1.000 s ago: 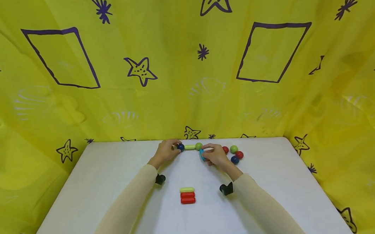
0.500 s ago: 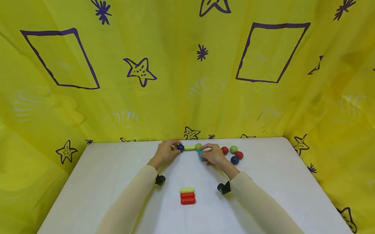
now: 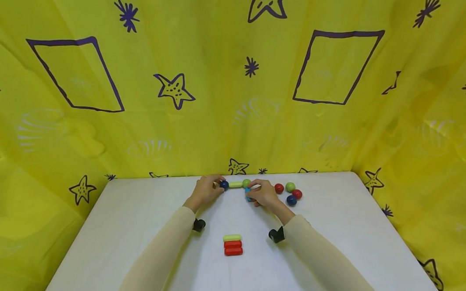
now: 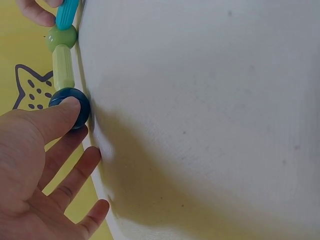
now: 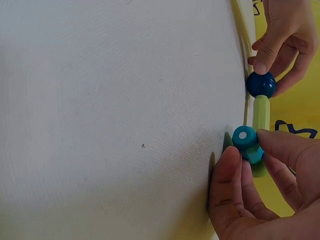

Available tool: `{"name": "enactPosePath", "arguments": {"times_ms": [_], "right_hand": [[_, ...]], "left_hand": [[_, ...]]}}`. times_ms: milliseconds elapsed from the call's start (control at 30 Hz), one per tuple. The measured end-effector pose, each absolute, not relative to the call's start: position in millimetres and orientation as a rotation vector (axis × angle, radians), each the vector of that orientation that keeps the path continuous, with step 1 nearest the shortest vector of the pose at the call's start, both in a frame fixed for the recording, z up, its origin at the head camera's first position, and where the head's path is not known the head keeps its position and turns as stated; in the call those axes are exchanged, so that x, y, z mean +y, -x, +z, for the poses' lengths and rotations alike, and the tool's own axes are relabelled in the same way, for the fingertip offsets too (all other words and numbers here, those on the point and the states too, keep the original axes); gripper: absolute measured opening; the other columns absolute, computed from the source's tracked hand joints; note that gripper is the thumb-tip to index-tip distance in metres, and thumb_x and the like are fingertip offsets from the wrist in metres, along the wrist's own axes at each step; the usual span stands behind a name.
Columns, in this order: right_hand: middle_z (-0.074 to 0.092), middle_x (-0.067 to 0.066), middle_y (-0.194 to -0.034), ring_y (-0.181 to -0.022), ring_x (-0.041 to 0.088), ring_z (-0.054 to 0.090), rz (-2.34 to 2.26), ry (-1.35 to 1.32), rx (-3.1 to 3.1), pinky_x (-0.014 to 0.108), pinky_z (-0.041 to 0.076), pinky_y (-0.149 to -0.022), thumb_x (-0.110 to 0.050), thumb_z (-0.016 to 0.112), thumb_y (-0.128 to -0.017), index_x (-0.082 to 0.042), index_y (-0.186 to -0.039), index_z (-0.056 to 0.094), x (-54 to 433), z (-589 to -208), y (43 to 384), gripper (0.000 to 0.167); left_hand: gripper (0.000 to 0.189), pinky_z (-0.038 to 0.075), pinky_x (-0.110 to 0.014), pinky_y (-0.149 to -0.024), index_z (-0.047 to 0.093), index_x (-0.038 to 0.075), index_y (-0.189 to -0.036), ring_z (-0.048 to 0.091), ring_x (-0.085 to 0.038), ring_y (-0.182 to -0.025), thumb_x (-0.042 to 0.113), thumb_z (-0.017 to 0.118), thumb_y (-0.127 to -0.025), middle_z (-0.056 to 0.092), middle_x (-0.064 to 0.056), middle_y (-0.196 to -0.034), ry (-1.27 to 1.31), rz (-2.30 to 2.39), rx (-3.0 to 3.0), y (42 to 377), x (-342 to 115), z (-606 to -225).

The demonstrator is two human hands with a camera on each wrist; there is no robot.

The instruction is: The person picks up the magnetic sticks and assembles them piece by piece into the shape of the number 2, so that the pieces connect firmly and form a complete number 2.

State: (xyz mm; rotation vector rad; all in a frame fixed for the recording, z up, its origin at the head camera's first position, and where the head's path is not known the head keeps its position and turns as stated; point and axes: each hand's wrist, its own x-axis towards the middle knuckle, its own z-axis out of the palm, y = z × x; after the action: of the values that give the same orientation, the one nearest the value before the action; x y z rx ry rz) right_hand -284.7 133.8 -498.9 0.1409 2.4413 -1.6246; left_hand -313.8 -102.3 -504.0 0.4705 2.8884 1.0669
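My left hand (image 3: 206, 190) pinches a dark blue ball (image 4: 70, 108) between thumb and fingers at the table's far edge. From that ball a yellow-green rod (image 4: 63, 67) runs to a light green ball (image 4: 62, 38), all in one line. My right hand (image 3: 267, 194) pinches a turquoise rod (image 5: 245, 137) between thumb and fingers. In the left wrist view the rod touches the light green ball; its free end, with a pale round spot, faces the right wrist camera. That camera sees the green ball only partly, behind the rod and fingers.
Right of my right hand lie two red balls (image 3: 279, 189), a green ball (image 3: 290, 187) and a dark blue ball (image 3: 291, 200). Nearer me, a yellow rod (image 3: 232, 238) and two red rods (image 3: 233, 251) lie side by side. A yellow patterned curtain (image 3: 210, 131) stands behind the table.
My right hand has shifted slightly left with the turquoise rod, whose near end has swung a little leftward. My left hand keeps its hold on the dark blue ball.
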Motion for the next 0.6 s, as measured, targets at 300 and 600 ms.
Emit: {"name": "enactPosePath", "arguments": {"times_ms": [300, 600], "right_hand": [[0.066, 0.011, -0.092, -0.065, 0.016, 0.064, -1.613, -0.140, 2.465, 0.025, 0.053, -0.051, -0.005, 0.077, -0.090, -0.004, -0.116, 0.070, 132.4, -500.3, 286.6, 0.027], [0.066, 0.010, -0.089, -0.059, 0.015, 0.061, -1.558, -0.117, 2.515, 0.024, 0.052, -0.049, -0.004, 0.078, -0.089, -0.004, -0.114, 0.070, 133.2, -496.9, 289.6, 0.025]], "left_hand": [[0.030, 0.044, -0.047, -0.094, 0.071, 0.012, -0.125, 0.061, -0.023, -0.092, 0.014, 0.074, -0.095, 0.073, -0.009, -0.120, -0.463, 1.036, 2.906, 316.7, -101.1, -504.6], [0.031, 0.043, -0.048, -0.095, 0.070, 0.012, -0.127, 0.060, -0.024, -0.092, 0.014, 0.074, -0.096, 0.072, -0.010, -0.122, -0.461, 1.052, 2.906, 317.1, -98.5, -505.4]]}}
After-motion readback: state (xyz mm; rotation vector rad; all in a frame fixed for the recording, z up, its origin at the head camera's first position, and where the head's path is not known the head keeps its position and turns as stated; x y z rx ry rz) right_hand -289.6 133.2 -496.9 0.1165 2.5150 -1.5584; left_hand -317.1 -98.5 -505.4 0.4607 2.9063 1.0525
